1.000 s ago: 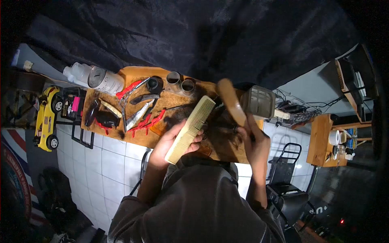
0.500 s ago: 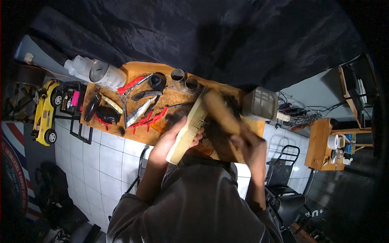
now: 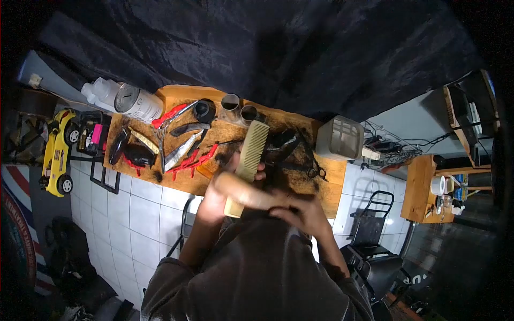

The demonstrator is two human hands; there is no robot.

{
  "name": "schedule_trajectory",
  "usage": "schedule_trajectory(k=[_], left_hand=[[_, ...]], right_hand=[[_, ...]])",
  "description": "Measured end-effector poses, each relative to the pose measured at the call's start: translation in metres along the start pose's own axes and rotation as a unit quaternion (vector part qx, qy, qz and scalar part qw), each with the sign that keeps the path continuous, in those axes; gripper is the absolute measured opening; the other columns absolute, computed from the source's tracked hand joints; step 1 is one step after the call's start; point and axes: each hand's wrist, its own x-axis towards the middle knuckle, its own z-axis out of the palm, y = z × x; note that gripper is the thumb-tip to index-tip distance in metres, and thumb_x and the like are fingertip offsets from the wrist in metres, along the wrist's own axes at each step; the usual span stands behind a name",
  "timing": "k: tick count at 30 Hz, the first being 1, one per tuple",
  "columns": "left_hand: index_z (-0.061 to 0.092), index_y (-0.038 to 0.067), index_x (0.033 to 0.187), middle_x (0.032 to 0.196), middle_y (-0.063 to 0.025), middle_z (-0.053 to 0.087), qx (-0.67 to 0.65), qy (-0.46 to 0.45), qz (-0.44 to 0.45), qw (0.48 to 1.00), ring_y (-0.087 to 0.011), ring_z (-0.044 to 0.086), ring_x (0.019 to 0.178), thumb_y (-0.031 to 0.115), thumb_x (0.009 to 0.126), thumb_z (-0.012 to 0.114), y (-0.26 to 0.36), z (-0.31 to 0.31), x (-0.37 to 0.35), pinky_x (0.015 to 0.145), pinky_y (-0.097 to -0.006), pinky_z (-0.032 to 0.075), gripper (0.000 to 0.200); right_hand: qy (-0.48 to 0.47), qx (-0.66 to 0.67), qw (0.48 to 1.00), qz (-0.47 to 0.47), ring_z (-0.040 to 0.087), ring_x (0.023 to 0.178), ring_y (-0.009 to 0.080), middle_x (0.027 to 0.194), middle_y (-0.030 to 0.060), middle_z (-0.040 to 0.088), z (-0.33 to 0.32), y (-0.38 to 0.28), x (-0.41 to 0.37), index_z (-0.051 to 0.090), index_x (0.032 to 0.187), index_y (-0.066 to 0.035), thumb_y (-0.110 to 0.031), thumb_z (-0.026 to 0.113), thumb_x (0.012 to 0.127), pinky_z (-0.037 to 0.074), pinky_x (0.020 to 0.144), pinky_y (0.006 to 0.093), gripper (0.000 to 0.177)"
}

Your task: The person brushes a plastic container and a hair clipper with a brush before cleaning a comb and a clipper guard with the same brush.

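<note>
A long cream comb (image 3: 254,152) stands nearly upright in my left hand (image 3: 214,202), its teeth towards the right. My right hand (image 3: 301,210) is closed on the end of a wooden-backed brush (image 3: 241,191), blurred by motion. The brush lies across the lower part of the comb and hides some of it and part of my left hand; whether they touch I cannot tell. Beyond both hands is the wooden table (image 3: 333,176), scattered with dark hair clippings. Scissors (image 3: 317,171) lie to the right.
Razors (image 3: 182,150), red clips (image 3: 195,160), black clippers (image 3: 140,153) and a dark round container (image 3: 204,110) lie left on the table. Metal cups (image 3: 230,107) stand at the back, a can (image 3: 138,102) back left, a clear plastic bin (image 3: 339,138) at right. A chair (image 3: 375,262) stands lower right.
The brush in my right hand has swung down and left, from beside the comb's upper end to across its lower part. The comb has turned more upright.
</note>
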Motion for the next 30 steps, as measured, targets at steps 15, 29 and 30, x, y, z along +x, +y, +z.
schedule_trajectory(k=[15,29,30], left_hand=[[0.041,0.007,0.137,0.115,-0.0129,0.058,-0.054,-0.098,-0.092,0.99,-0.0227,0.057,0.099,0.043,0.1,0.043,0.006,-0.028,0.016,0.083,-0.0366,0.051,0.052],[0.041,0.01,0.136,0.108,-0.007,0.055,0.039,-0.026,-0.03,0.998,-0.0181,0.053,0.095,0.044,0.1,0.043,0.008,0.01,-0.01,0.081,-0.0306,0.047,0.049],[0.042,0.01,0.136,0.109,-0.0073,0.055,0.026,-0.025,-0.029,0.999,-0.0183,0.054,0.097,0.045,0.1,0.044,0.008,0.011,-0.008,0.082,-0.0313,0.047,0.05]], right_hand=[[-0.076,0.081,0.993,-0.043,0.065,0.106,0.0229,0.112,0.0129,0.069,-0.015,-0.007,-0.003,0.068,0.111,-0.002,-0.014,0.08,0.075,0.049,0.092,0.0338,0.039],[0.17,0.072,0.977,0.108,0.067,0.102,0.0264,0.108,0.0185,0.069,-0.023,0.014,-0.001,0.063,0.12,0.0,-0.025,0.073,0.085,0.049,0.092,0.0367,0.044],[0.054,0.084,0.993,0.062,0.067,0.102,0.0248,0.112,0.0167,0.068,-0.024,0.012,-0.005,0.066,0.117,-0.003,-0.026,0.074,0.084,0.05,0.091,0.0349,0.041]])
